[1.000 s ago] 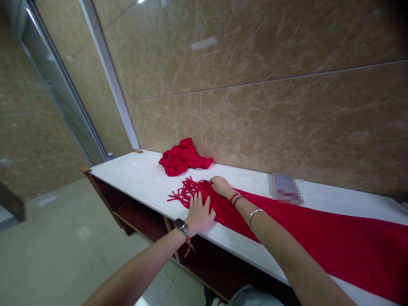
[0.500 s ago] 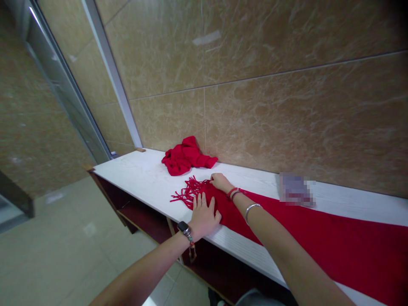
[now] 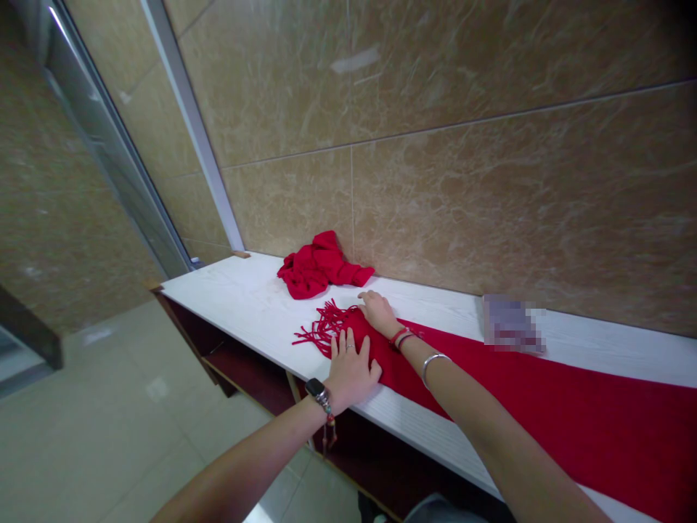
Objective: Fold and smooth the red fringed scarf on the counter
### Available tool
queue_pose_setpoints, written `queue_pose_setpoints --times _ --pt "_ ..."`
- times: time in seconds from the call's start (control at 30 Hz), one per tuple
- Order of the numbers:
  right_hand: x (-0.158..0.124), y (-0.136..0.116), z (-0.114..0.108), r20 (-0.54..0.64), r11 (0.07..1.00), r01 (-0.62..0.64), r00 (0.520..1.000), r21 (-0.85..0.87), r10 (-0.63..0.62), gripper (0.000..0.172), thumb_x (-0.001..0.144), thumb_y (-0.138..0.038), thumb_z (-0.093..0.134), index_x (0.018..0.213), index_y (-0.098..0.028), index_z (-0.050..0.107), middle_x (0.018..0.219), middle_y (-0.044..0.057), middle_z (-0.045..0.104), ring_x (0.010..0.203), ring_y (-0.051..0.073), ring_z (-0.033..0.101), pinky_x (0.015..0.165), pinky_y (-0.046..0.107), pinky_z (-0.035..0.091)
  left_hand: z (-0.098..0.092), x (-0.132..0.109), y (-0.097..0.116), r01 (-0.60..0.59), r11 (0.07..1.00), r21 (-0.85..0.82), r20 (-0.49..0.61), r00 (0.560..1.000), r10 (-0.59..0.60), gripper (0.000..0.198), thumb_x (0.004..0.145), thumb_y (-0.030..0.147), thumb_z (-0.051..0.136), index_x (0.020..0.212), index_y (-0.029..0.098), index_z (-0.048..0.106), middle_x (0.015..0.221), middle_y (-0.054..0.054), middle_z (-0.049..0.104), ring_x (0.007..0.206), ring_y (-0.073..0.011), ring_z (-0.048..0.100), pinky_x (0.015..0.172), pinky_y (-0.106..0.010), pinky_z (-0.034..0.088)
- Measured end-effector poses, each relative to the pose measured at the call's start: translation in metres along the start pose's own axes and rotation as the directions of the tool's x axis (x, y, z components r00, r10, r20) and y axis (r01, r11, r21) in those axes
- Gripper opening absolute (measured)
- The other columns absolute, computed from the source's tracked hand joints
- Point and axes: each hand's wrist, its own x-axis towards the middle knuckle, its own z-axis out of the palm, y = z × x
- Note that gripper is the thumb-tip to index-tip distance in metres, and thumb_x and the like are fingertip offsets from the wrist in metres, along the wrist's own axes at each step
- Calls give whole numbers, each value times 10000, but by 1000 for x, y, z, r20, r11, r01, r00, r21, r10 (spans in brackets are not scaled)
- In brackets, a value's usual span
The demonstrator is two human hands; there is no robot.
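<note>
A long red scarf (image 3: 544,407) lies flat along the white shelf top, running off to the right. Its fringe (image 3: 321,327) of loose tassels fans out at the left end. My left hand (image 3: 353,370) rests on the scarf near the fringe, fingers spread and pressing flat on the cloth. Just behind it, my right hand (image 3: 380,314) is at the scarf's far edge beside the tassels. Its fingertips are slightly apart, and I see nothing held between them.
A crumpled red cloth (image 3: 321,267) sits against the marble-patterned wall (image 3: 490,196). A blurred-out flat packet (image 3: 510,323) lies behind the scarf. The white shelf top (image 3: 229,298) has open dark red compartments (image 3: 245,370) below its front edge. Tiled floor (image 3: 109,436) spreads at left.
My right hand has loosened at the scarf's far edge, its fingertips lifting slightly. The left hand stays flat on the cloth. The whole view has shifted a little.
</note>
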Motion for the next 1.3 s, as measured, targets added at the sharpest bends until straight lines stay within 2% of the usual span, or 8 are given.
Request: queue_pose_setpoints --times 0.13,0.23,0.33,0.67,1.03,1.13,1.2,1.3 --pt "-19 5 -15 -25 989 141 990 43 -140 333 871 -155 359 1164 -111 509 1178 135 536 1104 186 466 930 287 349 2 1 -1 7 1000 5 -24 1000 -7 555 850 394 314 1337 131 364 1408 -163 288 1302 -328 203 1052 -479 122" --pt "-42 15 -17 85 968 251 964 29 -252 376 886 -210 356 1234 -127 470 1261 130 496 1169 192 427 973 332 320 2 1 -1 -1 1000 16 -28 1000 2 549 850 391 316 1325 124 378 1406 -171 289 1307 -316 194 1051 -474 123" --pt "-63 20 -15 197 964 263 947 -21 -254 428 915 -305 310 1307 -154 395 1373 119 382 1263 226 314 1015 447 252 1 2 -1 -5 999 44 -28 1000 6 543 850 386 318 1322 124 381 1402 -183 290 1301 -324 209 1044 -479 128" --pt "-106 27 -52 186 987 134 976 -95 -114 466 923 -344 269 1355 -175 317 1424 110 293 1300 245 240 1013 498 239 -1 10 -4 -17 987 157 2 1000 17 549 868 384 273 1344 119 342 1397 -194 293 1291 -337 232 1031 -490 129" --pt "-219 142 -109 132 932 -200 959 -302 249 446 919 -297 279 1322 -127 367 1403 148 320 1291 241 266 991 472 286 -7 16 -8 -22 982 188 56 998 12 563 857 373 251 1359 127 315 1382 -205 314 1289 -341 237 1012 -527 126" --pt "-232 151 -119 95 918 -242 954 -314 284 461 919 -320 281 1325 -114 358 1394 163 332 1283 251 281 996 478 273 -26 25 7 -14 967 253 126 992 -19 556 820 398 339 1296 123 419 1369 -217 332 1284 -379 221 1004 -568 69" --pt "-230 145 -118 82 924 -249 955 -290 283 469 918 -333 281 1330 -120 349 1399 161 322 1287 254 271 996 485 270 -39 36 32 -36 961 275 131 991 -1 546 784 400 415 1253 127 472 1388 -211 302 1286 -396 196 1004 -571 65" --pt "-220 130 -109 106 943 -236 958 -232 266 472 917 -350 272 1338 -147 338 1415 142 298 1301 250 241 989 504 272 -42 52 83 -202 970 135 49 979 197 511 857 370 296 1322 174 376 1428 -154 246 1306 -320 200 1008 -519 168"
